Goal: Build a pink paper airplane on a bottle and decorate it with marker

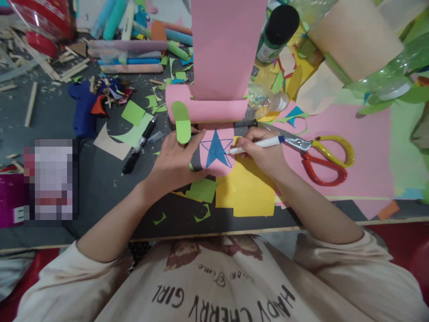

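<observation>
A white pen with a blue cap (266,144) is gripped in my right hand (264,150). Its tip touches the lower right of a blue star (216,154) drawn on a pink paper flap (229,169). The star's middle is coloured blue; its outer points are only outlined. My left hand (176,154) rests at the flap's left edge with its fingers apart, steadying it; some fingertips are hidden by a light green paper tab (183,123). Directly above is a pink paper roll (217,109), with a long pink strip (228,49) rising from it.
Scissors with red and yellow handles (321,156) lie right of my right hand. On the left are a black pen (139,145) and a blue glue gun (83,107). A dark bottle (278,33), coloured paper rolls (134,68) and paper scraps (201,190) crowd the table.
</observation>
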The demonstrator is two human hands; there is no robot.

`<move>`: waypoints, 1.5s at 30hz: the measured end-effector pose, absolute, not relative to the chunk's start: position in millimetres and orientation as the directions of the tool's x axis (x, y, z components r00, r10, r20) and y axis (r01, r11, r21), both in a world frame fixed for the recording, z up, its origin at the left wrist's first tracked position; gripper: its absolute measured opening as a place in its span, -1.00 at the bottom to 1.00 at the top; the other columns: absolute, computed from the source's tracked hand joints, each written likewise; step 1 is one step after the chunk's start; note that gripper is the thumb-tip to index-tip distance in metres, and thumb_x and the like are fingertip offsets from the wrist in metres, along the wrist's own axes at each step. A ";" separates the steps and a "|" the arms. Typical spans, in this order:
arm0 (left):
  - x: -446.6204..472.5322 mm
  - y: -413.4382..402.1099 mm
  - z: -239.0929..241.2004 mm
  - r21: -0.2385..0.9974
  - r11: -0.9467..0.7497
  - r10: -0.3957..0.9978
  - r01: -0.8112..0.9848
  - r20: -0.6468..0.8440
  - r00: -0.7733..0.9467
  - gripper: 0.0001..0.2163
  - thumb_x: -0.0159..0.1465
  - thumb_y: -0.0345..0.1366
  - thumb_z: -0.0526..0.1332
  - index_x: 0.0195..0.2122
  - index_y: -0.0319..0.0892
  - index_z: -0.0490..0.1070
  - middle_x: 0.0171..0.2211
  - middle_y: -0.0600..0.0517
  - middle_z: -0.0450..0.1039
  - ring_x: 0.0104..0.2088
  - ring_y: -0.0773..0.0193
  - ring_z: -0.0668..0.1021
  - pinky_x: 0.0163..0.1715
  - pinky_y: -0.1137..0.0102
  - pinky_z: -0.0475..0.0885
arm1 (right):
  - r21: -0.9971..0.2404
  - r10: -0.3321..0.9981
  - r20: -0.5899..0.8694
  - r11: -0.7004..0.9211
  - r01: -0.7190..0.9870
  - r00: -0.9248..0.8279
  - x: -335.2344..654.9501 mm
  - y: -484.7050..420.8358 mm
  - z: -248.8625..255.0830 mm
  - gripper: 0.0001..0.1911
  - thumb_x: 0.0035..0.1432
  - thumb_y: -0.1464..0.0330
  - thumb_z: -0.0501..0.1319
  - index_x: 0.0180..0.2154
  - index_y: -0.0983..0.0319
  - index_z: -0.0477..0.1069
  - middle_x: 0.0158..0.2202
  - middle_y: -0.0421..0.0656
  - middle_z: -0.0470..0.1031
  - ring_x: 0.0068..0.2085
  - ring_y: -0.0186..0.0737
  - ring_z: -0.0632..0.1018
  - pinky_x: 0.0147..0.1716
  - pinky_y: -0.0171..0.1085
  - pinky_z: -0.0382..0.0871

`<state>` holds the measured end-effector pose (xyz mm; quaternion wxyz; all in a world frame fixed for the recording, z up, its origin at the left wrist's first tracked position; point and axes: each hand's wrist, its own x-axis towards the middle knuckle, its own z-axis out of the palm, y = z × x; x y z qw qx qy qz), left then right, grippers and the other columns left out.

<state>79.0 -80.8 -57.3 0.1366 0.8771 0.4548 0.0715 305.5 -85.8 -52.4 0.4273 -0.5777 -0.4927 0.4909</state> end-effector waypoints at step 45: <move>78.1 -80.1 -57.5 0.271 -0.578 0.806 0.770 0.039 0.591 -0.28 0.28 0.08 0.21 0.34 -0.30 0.21 0.21 -0.34 0.35 0.23 -0.25 0.38 0.26 -0.02 0.25 | -0.983 0.977 -0.184 -0.181 0.035 -0.106 306.5 -83.6 -48.9 -0.73 -0.14 0.36 0.19 -0.72 0.14 0.12 -0.71 -0.26 0.34 -0.61 -0.30 0.47 -0.62 -0.28 0.38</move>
